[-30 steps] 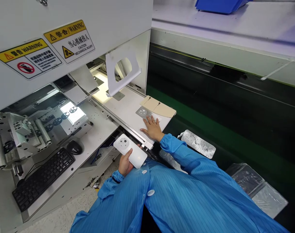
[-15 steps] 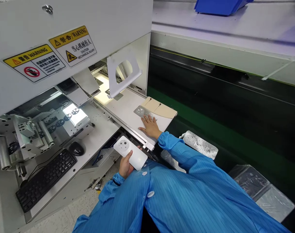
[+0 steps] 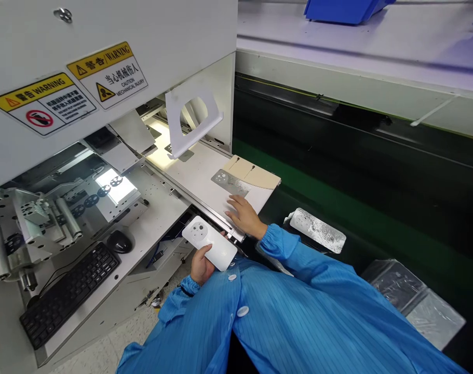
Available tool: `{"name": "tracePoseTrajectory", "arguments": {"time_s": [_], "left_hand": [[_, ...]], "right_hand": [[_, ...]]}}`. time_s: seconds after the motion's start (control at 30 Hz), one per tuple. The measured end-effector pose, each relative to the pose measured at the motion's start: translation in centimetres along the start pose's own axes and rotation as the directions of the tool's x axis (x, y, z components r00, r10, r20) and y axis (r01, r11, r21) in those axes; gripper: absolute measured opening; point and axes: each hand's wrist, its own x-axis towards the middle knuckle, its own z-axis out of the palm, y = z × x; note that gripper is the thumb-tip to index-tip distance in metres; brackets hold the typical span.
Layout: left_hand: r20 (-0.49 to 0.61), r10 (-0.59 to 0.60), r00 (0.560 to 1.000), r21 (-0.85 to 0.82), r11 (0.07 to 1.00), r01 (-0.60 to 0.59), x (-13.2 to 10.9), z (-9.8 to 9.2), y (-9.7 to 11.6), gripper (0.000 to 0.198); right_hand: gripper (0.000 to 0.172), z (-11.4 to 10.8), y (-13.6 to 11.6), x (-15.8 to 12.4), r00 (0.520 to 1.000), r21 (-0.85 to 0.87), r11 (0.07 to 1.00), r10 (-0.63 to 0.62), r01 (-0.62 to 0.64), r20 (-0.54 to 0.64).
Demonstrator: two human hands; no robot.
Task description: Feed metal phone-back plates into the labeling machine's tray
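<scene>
The left hand (image 3: 201, 267) grips one white panel (image 3: 211, 243), on the wearer's side of one beige guide (image 3: 255, 173). The right hand (image 3: 246, 217), empty, fingers spread, is nearer that guide; one grey panel (image 3: 230, 183) lies alongside it.

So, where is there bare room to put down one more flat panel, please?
The white belt is bare between the grey panel and the patterned panel; so is the dark surface between the beige plate and the white shelf. Crowded: around the right hand, and where keyboard and mouse lie.
</scene>
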Motion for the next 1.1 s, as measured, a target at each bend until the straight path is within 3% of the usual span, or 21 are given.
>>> {"name": "tracePoseTrajectory", "arguments": {"time_s": [0.13,0.3,0.53,0.77,0.9,1.0,1.1], "left_hand": [[0.030,-0.010,0.999,-0.014,1.000,0.010,0.5,0.7,-0.4,0.055],[-0.111,0.045,0.993,0.050,0.998,-0.040,1.1,1.9,-1.3,0.052],[0.031,0.033,0.999,0.117,0.992,-0.037,1.2,3.1,-2.6,0.058],[0.046,0.010,0.999,0.121,0.993,-0.016,1.0,4.2,-4.1,0.047],[0.028,-0.007,1.000,0.091,0.996,0.004,0.6,5.0,-4.5,0.050],[0.031,-0.004,1.000,0.114,0.993,0.000,0.4,5.5,-4.9,0.053],[0.052,-0.001,0.999,0.141,0.990,-0.006,0.3,5.7,-5.5,0.050]], "right_hand": [[0.035,-0.8,-0.9,-3.7,0.997,0.249,0.969,0.019,-0.001,-0.072],[0.028,-1.9,-2.1,-6.9,0.995,0.450,0.888,0.093,-0.094,0.023],[0.036,-2.4,-1.4,-9.1,0.960,0.578,0.772,0.268,-0.265,0.081],[0.022,-2.4,0.7,-11.0,0.934,0.690,0.647,0.335,-0.323,0.123],[0.026,-3.1,2.0,-12.0,0.924,0.667,0.672,0.376,-0.322,0.068],[0.036,-3.8,1.9,-12.6,0.930,0.518,0.810,0.361,-0.275,-0.072],[0.038,-4.3,0.8,-13.1,0.960,0.251,0.956,0.205,-0.153,-0.193]]}}
